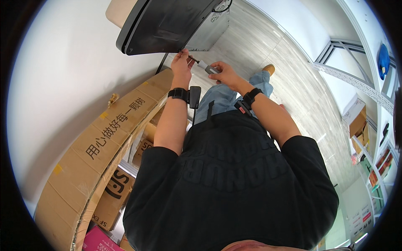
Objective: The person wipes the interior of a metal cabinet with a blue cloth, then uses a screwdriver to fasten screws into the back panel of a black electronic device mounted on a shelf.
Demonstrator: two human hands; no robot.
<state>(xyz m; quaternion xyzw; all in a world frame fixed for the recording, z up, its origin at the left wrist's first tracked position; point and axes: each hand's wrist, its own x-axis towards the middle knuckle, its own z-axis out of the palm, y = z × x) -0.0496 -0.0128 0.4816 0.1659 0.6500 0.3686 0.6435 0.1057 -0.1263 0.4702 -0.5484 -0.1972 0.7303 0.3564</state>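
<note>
My right hand [224, 74] is closed round the grey handle of a screwdriver [202, 65]. Its thin dark shaft points up and left, toward the lower corner of a large black machine [167, 29] with a rounded edge and a grey metal side. My left hand [181, 65] is beside that corner, fingers pinched near the far end of the shaft; what is between the fingertips is too small to make out. A dark strap with a small black box [194, 97] sits at my left wrist, and another black strap [251, 96] circles my right wrist.
A long brown cardboard piece [104, 138] stands along the white wall at left. Behind it are more cardboard boxes [112, 196] and a pink box [100, 240]. White metal shelving [347, 71] with goods runs along the right. The floor [247, 37] is pale wood-look planking.
</note>
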